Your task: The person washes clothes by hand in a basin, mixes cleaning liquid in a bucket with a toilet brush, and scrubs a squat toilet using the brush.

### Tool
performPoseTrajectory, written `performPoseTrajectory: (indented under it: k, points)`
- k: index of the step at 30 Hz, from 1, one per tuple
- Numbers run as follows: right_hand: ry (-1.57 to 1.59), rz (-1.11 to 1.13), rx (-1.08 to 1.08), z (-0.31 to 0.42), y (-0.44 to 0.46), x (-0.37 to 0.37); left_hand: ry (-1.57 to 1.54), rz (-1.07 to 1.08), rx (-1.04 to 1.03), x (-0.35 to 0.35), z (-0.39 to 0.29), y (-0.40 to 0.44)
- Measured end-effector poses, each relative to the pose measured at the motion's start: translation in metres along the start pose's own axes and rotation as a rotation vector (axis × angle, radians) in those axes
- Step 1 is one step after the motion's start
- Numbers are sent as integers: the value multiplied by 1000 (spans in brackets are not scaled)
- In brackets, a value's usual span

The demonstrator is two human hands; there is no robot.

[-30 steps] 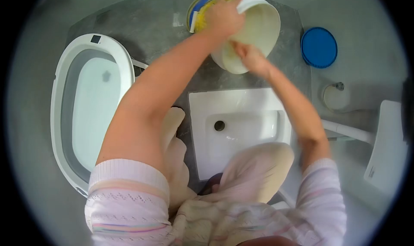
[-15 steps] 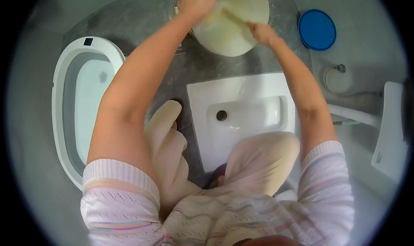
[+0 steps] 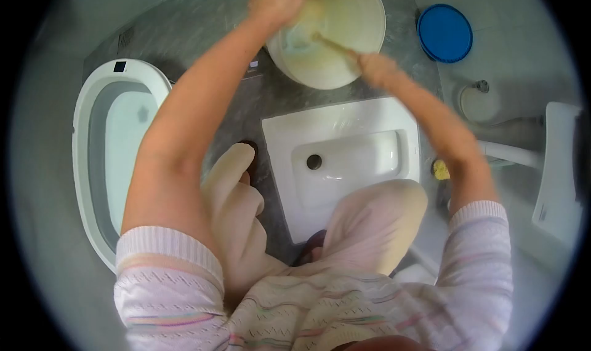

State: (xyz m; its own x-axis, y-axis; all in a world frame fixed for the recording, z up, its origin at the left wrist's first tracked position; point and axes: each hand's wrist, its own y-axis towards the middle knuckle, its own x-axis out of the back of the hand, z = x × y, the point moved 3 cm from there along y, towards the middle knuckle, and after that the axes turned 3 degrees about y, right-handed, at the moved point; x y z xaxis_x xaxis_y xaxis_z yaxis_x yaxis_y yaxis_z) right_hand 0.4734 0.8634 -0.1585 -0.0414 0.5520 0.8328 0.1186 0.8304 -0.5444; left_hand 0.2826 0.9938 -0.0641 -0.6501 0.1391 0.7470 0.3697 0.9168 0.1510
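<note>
A large white bucket point(image 3: 354, 19) is tipped so that its pale inside faces me, at the top of the view. My left hand point(image 3: 277, 5) is closed on its upper left rim. At the bucket's lower right, my right hand point(image 3: 377, 70) grips a thin light-brown stick point(image 3: 337, 46) whose far end reaches inside the bucket. Pale yellowish residue shows on the inner wall near the stick's tip. What the tip itself looks like is blurred.
A white squat pan point(image 3: 286, 160) lies in the grey floor below the bucket. The white baby bath point(image 3: 81, 142) stands at left. At right are a blue lid point(image 3: 444, 33), a hose point(image 3: 466, 105), a yellow sponge-like thing point(image 3: 440, 170) and a white panel point(image 3: 554, 166).
The bucket has turned its opening more toward me since a second ago, and its blue and yellow side is now out of sight. The stick has shifted inside it. The yellow thing has appeared at right.
</note>
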Motion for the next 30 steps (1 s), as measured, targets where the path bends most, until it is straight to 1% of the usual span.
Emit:
performPoseTrajectory:
  k: [3, 4, 6, 7, 9, 11, 14, 16, 17, 18, 20, 21, 24, 26, 27, 29, 30]
  points:
    - [54, -54, -74, -4, 3, 29, 8, -2, -20, -5, -5, -4]
    - [4, 38, -2, 8, 3, 17, 7, -23, -40, -11, -1, -3]
    - [180, -72, 303, 48, -14, 3, 3, -43, -50, -18, 2, 2]
    - [325, -173, 293, 68, -23, 6, -2, -40, -39, -20, 3, 4]
    - [418, -173, 325, 63, 0, 26, -26, -36, -32, -25, 5, 7]
    - [506, -221, 192, 32, 30, 58, -61, -46, -30, -23, 13, 8]
    - [211, -113, 81, -19, 41, 33, -65, -19, 5, -12, 13, 6]
    - [63, -20, 101, 6, 16, -1, 15, 21, 35, -7, 6, 1]
    - [144, -136, 291, 28, -2, -6, 57, 43, 48, -7, 3, 0]
    - [248, -216, 349, 54, -17, -2, 18, 25, 56, -10, 2, 1]
    - [352, -159, 292, 59, -5, 34, -52, 0, 62, -22, 1, 7]
    - [402, -133, 266, 53, 5, 49, -46, -11, 30, -24, 3, 10]
    - [633, -94, 159, -2, 20, 57, -31, -35, -25, -23, 13, 10]
    - [426, -33, 176, 16, 0, 30, -35, -51, -30, -15, 11, 8]
    - [314, -3, 185, 26, -13, 12, -22, -10, -15, -12, 7, 6]
    - [271, -330, 389, 61, -21, -13, 15, 85, 3, -12, -6, 1]
    - [434, -21, 328, 69, -29, 26, 18, 72, -15, -15, -7, 1]
